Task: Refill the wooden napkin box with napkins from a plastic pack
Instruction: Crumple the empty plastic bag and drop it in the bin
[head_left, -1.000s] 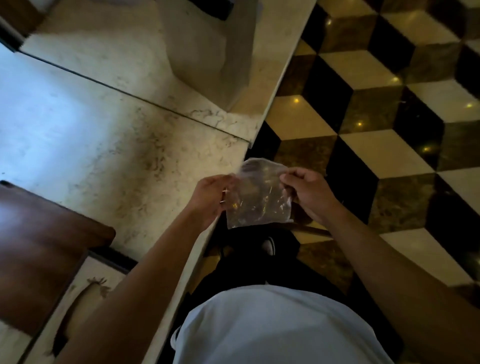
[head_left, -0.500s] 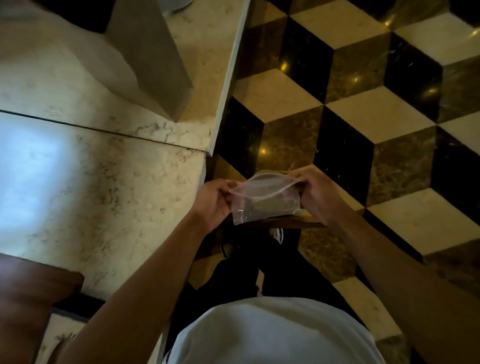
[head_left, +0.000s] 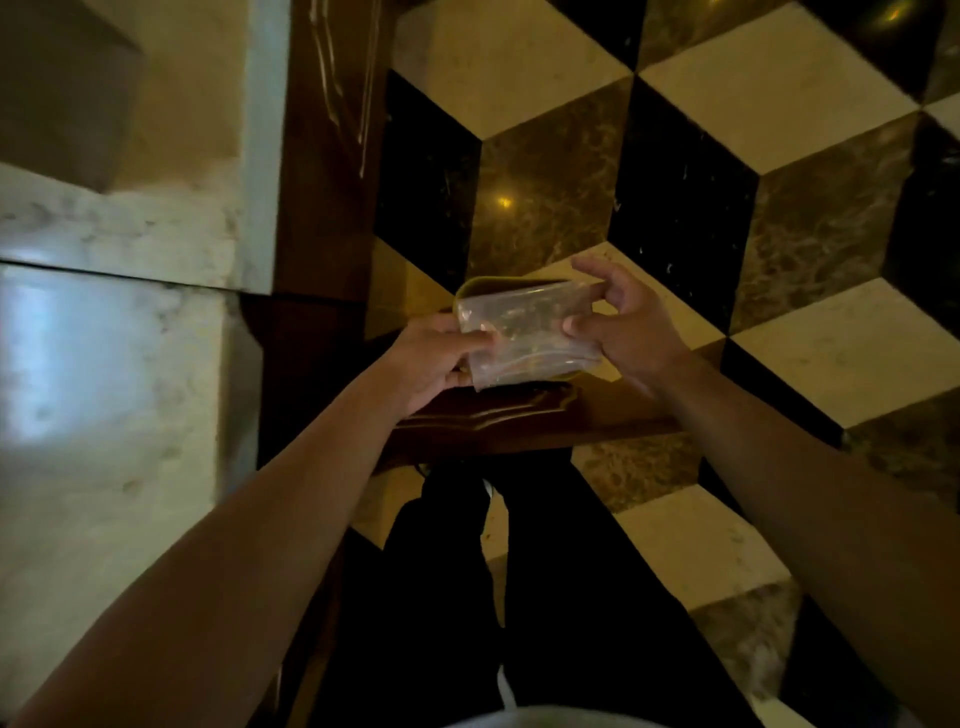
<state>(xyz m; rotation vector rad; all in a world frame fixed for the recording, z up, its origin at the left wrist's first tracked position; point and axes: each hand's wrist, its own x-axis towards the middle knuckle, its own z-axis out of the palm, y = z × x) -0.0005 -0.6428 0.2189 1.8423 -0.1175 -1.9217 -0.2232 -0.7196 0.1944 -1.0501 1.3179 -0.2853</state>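
Observation:
A clear, empty-looking plastic pack hangs in front of me above the floor, just past the counter's edge. My left hand grips its left side, thumb over the film. My right hand pinches its right side between thumb and fingers, with the other fingers spread. A yellowish rim shows behind the pack's top edge. The wooden napkin box is out of view. No napkins are visible.
A pale marble counter fills the left, with a dark wooden side panel and a carved wooden ledge below my hands. The floor is cube-patterned tile in black, brown and cream. My dark trousers stand below.
The camera has swung right and down, so the counter slid left and the wooden box left the view. Both hands kept the pack and my right fingers have spread.

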